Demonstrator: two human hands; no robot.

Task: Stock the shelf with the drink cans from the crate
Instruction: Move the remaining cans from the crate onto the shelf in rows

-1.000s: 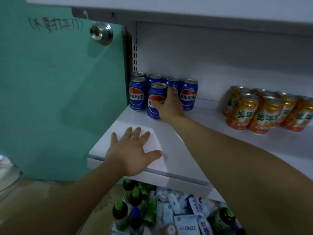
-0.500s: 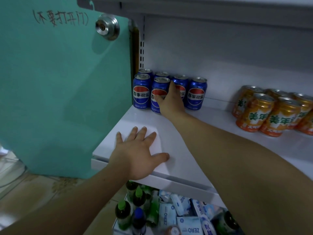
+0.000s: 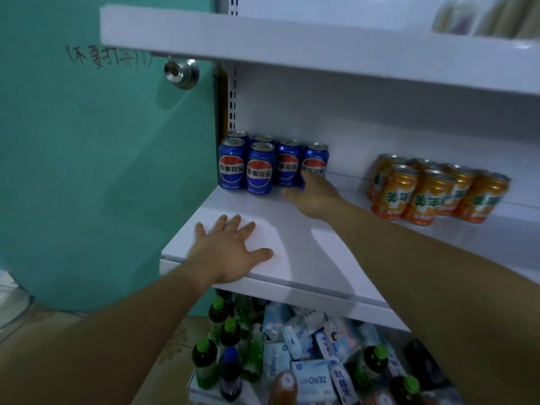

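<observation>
- My right hand [image 3: 315,197] is far back on the white metal shelf [image 3: 306,252], at the foot of the rightmost can in a cluster of blue cola cans with round red-and-white logos [image 3: 260,168].
- That rightmost blue can [image 3: 315,159] stands upright. My right fingers [image 3: 313,182] lie against its lower front and cover the bottom of its label, while my thumb stretches left along the shelf. I cannot tell whether the fingers curl round the can or only touch it.
- The blue cans stand upright and packed together in the shelf's back left corner, two rows deep on the left side.
- My left hand [image 3: 230,252] lies palm down on the front left edge of the shelf. Its fingers [image 3: 233,225] are straight and spread, grasping nothing, well apart from the cans.
- A group of orange drink cans with green lettering [image 3: 432,194] stands upright further right on the same shelf, with bare shelf between it and the blue cans.
- Under the shelf, a crate [image 3: 201,393] holds dark bottles with green caps [image 3: 204,358] and pale blue packets marked ZERO [image 3: 312,378].
- To the left is a teal door [image 3: 87,171] with a round metal knob [image 3: 181,73] and black handwriting [image 3: 108,57].
- A second white shelf [image 3: 292,39] runs above.
</observation>
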